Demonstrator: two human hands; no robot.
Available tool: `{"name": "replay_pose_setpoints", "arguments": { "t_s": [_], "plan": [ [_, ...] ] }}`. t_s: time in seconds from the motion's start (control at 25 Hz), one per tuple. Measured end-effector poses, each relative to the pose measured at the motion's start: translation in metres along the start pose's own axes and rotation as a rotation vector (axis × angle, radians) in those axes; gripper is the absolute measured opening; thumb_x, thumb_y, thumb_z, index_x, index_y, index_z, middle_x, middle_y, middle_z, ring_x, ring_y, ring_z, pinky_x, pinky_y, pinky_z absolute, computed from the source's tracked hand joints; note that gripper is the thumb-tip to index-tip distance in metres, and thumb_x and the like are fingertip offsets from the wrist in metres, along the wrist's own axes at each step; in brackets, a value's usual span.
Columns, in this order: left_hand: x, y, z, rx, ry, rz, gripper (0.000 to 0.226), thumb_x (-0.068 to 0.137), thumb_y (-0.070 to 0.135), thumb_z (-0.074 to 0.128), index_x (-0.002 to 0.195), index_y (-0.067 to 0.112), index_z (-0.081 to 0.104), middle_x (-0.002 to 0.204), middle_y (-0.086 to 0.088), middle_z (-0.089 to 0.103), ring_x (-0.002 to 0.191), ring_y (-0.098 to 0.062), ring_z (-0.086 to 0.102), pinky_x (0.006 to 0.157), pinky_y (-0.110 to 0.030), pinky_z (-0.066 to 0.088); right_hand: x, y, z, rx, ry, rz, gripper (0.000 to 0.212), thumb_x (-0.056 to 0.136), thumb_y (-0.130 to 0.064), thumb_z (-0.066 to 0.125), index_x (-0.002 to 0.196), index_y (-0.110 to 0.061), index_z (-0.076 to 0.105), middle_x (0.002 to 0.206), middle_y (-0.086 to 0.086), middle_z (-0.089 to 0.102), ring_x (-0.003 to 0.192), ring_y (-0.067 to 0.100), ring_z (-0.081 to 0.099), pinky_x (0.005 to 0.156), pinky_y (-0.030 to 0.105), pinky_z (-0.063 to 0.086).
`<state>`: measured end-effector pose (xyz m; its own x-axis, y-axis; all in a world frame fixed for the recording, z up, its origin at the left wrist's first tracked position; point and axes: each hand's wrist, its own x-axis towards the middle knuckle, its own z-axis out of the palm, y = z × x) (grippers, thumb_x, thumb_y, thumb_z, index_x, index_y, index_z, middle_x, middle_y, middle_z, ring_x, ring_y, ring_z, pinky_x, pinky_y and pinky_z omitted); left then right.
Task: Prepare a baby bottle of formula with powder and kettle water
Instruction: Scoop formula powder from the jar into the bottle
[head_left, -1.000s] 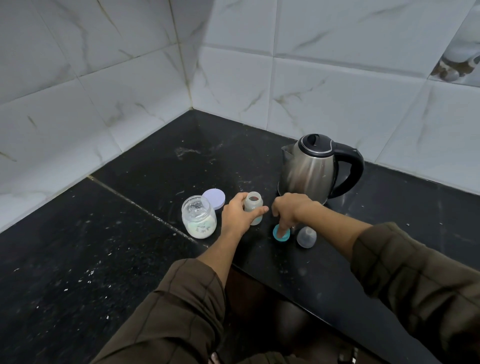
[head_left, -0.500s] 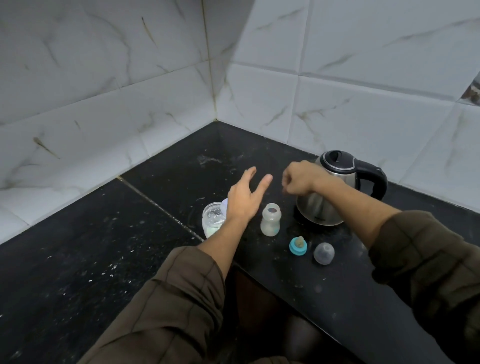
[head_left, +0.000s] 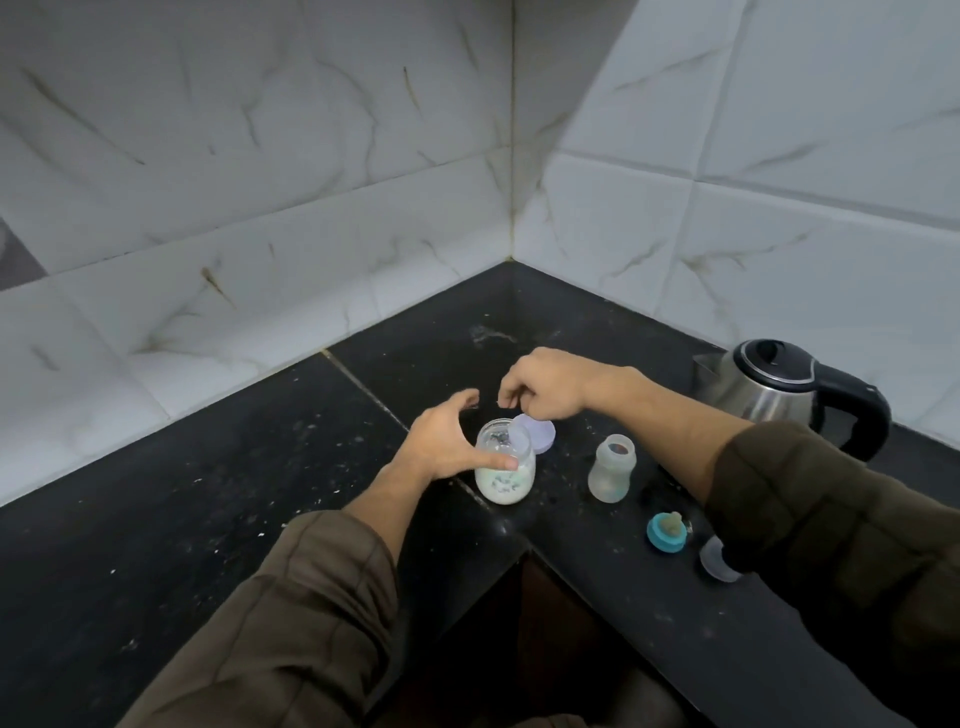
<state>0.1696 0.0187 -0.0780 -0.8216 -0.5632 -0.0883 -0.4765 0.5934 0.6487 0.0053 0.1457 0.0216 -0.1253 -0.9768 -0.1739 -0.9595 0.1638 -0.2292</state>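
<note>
- Two hands meet at the powder jar (head_left: 505, 470) on the worktop (head_left: 218, 499).
- Left hand (head_left: 441, 441) cups the jar, fingers spread.
- Right hand (head_left: 545, 383), fingers pinched together, hovers above its mouth.
- Baby bottle (head_left: 612, 468) stands uncapped just right.

Left hand (head_left: 439, 441) cups powder jar (head_left: 505, 470) beside bottle (head_left: 612, 468)

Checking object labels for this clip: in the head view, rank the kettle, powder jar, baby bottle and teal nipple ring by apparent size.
1. Kettle
2. Powder jar
3. Baby bottle, narrower than the jar, similar distance
4. Teal nipple ring
</note>
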Motion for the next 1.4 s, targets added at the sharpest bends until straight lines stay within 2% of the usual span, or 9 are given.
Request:
{"name": "replay_pose_setpoints", "arguments": {
  "t_s": [0.28,0.44,0.56,0.8,0.96,1.12,1.2,1.28,1.4],
  "plan": [
    [0.007,-0.001,0.026,0.032,-0.068,0.031,0.081,0.050,0.059,0.090,0.121,0.036,0.061,0.106,0.017,0.071,0.100,-0.010,0.068,0.091,-0.038,0.058,0.005,-0.014,0.010,0.074,-0.144,0.025,0.031,0.081,-0.021,0.057,0.102,-0.026,0.080,0.093,-0.008,0.077,0.084,0.013,0.068,0.079,0.035,0.060],
    [0.010,0.012,0.023,-0.011,0.093,0.097,0.079,0.055,0.055,0.089,0.125,0.034,0.057,0.109,0.017,0.068,0.100,-0.010,0.067,0.090,-0.034,0.056,0.009,-0.003,0.021,-0.023,-0.167,0.038,0.038,0.078,-0.021,0.059,0.112,-0.024,0.076,0.081,-0.009,0.068,0.086,0.020,0.062,0.103,0.046,0.052],
    [0.012,0.019,0.018,0.029,0.218,0.184,0.085,0.061,0.053,0.089,0.135,0.029,0.057,0.128,0.013,0.063,0.119,-0.011,0.061,0.103,-0.029,0.049,0.012,0.005,0.024,-0.197,-0.161,0.001,0.044,0.086,-0.020,0.063,0.129,-0.021,0.069,0.072,-0.008,0.057,0.095,0.020,0.055,0.128,0.047,0.015],
    [0.017,0.041,0.016,0.016,0.352,0.228,0.091,0.062,0.048,0.089,0.143,0.022,0.055,0.141,0.009,0.052,0.127,-0.006,0.054,0.101,-0.022,0.046,0.015,0.007,0.033,-0.294,-0.133,0.018,0.013,0.088,-0.025,0.062,0.096,-0.018,0.070,0.100,-0.002,0.070,0.118,0.020,0.058,0.125,0.055,-0.015],
    [0.020,0.053,0.015,0.007,0.393,0.247,0.089,0.062,0.044,0.088,0.141,0.022,0.055,0.141,0.008,0.051,0.123,-0.007,0.057,0.100,-0.027,0.051,0.016,0.009,0.030,-0.424,-0.114,0.055,0.030,0.091,-0.029,0.061,0.118,-0.018,0.070,0.132,0.005,0.058,0.140,0.024,0.042,0.123,0.061,-0.016],
    [0.023,0.060,0.012,0.003,0.408,0.278,0.085,0.063,0.042,0.090,0.138,0.022,0.056,0.138,0.008,0.053,0.122,-0.008,0.058,0.099,-0.028,0.052,0.019,0.008,0.028,-0.435,-0.095,0.087,0.027,0.090,-0.034,0.062,0.111,-0.019,0.071,0.121,0.001,0.066,0.139,0.025,0.046,0.122,0.061,-0.019],
    [0.023,0.060,0.012,-0.011,0.405,0.277,0.088,0.063,0.043,0.091,0.139,0.022,0.055,0.139,0.007,0.052,0.123,-0.008,0.057,0.100,-0.025,0.049,0.016,0.004,0.022,-0.411,-0.067,0.086,0.010,0.091,-0.026,0.062,0.090,-0.017,0.065,0.113,0.001,0.066,0.132,0.022,0.050,0.125,0.058,-0.013],
    [0.023,0.058,0.013,-0.025,0.400,0.274,0.093,0.062,0.044,0.094,0.142,0.020,0.055,0.142,0.006,0.052,0.125,-0.008,0.057,0.102,-0.026,0.049,0.013,0.000,0.015,-0.404,-0.036,0.075,0.015,0.092,-0.022,0.061,0.078,-0.018,0.058,0.105,0.001,0.065,0.122,0.018,0.055,0.127,0.056,-0.009],
    [0.023,0.056,0.011,-0.038,0.409,0.277,0.095,0.060,0.046,0.097,0.142,0.020,0.055,0.141,0.005,0.052,0.124,-0.008,0.056,0.102,-0.026,0.049,0.015,0.002,0.012,-0.404,-0.003,0.032,0.015,0.093,-0.029,0.060,0.089,-0.017,0.068,0.106,0.001,0.069,0.118,0.015,0.058,0.128,0.053,-0.009]
  ]
}}
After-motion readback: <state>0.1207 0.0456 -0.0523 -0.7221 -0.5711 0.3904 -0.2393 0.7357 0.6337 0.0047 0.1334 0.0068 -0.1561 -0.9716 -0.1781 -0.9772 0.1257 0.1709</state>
